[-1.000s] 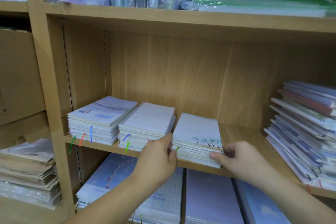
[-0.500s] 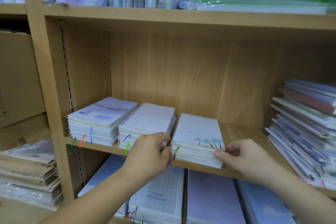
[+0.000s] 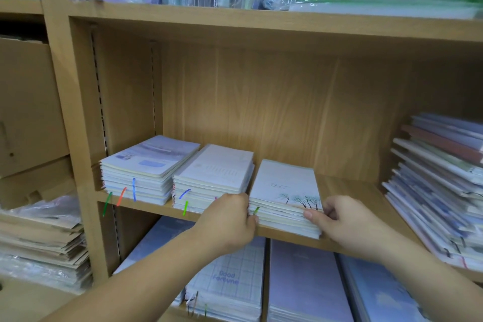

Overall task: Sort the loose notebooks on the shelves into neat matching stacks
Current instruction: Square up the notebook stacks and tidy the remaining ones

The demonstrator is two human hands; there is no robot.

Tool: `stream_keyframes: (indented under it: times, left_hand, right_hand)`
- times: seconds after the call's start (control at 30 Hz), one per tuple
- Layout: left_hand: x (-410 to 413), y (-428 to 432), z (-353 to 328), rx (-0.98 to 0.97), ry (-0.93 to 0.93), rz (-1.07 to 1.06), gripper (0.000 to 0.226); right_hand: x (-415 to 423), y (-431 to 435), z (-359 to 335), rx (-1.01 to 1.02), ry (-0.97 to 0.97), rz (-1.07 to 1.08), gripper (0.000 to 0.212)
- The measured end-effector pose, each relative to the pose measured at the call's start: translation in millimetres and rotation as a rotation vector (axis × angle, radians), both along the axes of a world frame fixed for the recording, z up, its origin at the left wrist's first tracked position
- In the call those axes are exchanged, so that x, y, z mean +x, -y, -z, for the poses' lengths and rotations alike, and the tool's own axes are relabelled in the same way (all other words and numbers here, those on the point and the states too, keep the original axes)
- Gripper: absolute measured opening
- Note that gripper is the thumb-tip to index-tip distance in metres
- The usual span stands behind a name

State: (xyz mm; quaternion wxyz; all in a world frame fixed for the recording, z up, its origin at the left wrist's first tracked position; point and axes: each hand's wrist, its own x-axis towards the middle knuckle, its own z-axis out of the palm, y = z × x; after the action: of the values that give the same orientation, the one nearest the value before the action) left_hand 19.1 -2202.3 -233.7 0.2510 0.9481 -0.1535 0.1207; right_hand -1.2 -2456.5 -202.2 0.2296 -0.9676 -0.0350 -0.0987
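Wood-grain shelf (image 3: 347,191) carried the tree-cover notebook stack (image 3: 285,191) at its front edge, near the middle, just beside the middle stack (image 3: 217,172). Left hand (image 3: 227,219), wrist bent and fingers curled, gripped the stack's near-left corner. Right hand (image 3: 339,222) gripped the near-right corner, thumb flat along the front page edges, fingers curled round the side. Covers were matte, pale and rectangular; page edges were cream and layered. Long axis ran front to back, short edge facing the shelf's front edge, tree drawing at the near end. Slanted mixed pile (image 3: 439,185) lay at the shelf's right end.
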Motion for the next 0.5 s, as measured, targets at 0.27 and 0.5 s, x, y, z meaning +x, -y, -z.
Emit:
stream_keyframes:
  times: [0.27,0.5]
  left_hand:
    - [2,0,-4,0.036,0.159,-0.069,0.037]
    - [2,5,3,0.106,0.232,-0.131,0.032]
  right_hand:
    - [2,6,-1,0.173,-0.058,-0.051,0.052]
    - [4,5,9,0.037,0.065,-0.016,0.056]
